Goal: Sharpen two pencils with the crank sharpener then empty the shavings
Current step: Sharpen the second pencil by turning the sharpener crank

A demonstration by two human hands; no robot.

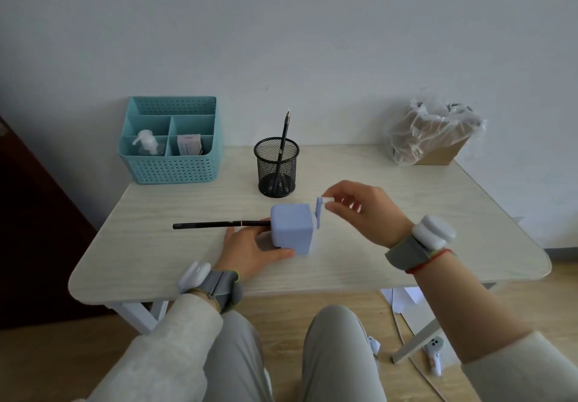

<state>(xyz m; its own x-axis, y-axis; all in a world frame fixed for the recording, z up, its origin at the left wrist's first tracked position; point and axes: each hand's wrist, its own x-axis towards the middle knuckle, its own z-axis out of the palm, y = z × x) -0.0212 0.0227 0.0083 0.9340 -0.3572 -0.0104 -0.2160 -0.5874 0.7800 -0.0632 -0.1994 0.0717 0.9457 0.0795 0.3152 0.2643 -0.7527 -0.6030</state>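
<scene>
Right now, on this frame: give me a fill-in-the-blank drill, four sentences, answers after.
1. The black pencil on the table sticks out of the ____ side of the pale blue box-shaped crank sharpener.
2. The right hand pinches the sharpener's white ____.
3. The left hand braces the sharpener's ____.
4. Another pencil stands in the black ____ cup.

Answers: left; crank knob; body; mesh

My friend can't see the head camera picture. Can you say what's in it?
A person's left hand steadies a blue crank sharpener on a pale table while the right hand pinches its crank handle. A black pencil sticks out sideways; another stands in a mesh cup.
</scene>
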